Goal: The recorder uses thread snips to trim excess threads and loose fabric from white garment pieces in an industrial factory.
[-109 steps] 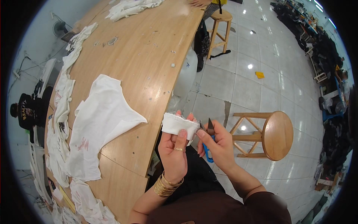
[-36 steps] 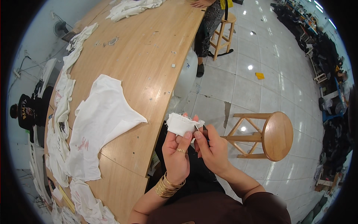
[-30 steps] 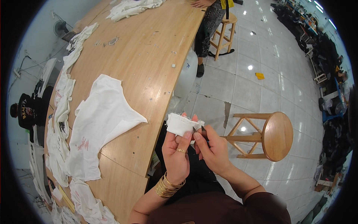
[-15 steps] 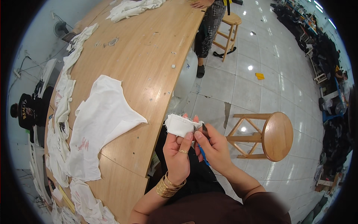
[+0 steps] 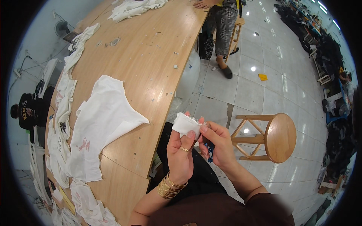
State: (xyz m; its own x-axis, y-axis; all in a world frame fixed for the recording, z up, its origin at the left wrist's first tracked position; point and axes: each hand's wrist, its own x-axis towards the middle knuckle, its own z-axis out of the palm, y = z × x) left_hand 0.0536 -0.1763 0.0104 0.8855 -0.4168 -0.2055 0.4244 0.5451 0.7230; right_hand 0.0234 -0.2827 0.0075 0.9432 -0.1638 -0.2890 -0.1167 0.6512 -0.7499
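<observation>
Left hand (image 5: 180, 152) closed on small folded white cloth piece (image 5: 184, 123), just off wooden table (image 5: 151, 64) edge. Right hand (image 5: 217, 145) at its 3 o'clock, touching cloth, curled round blue tool (image 5: 209, 150)

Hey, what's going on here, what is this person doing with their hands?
A person sitting at a long wooden table holds a small white piece of cloth up in the left hand, pinched between thumb and fingers. The right hand is at the cloth's edge and grips a small blue-handled tool, mostly hidden, so its kind is unclear. A white garment lies spread on the table, with more white cloth along its far edge. A wooden stool stands to the right, and another person stands further along.
</observation>
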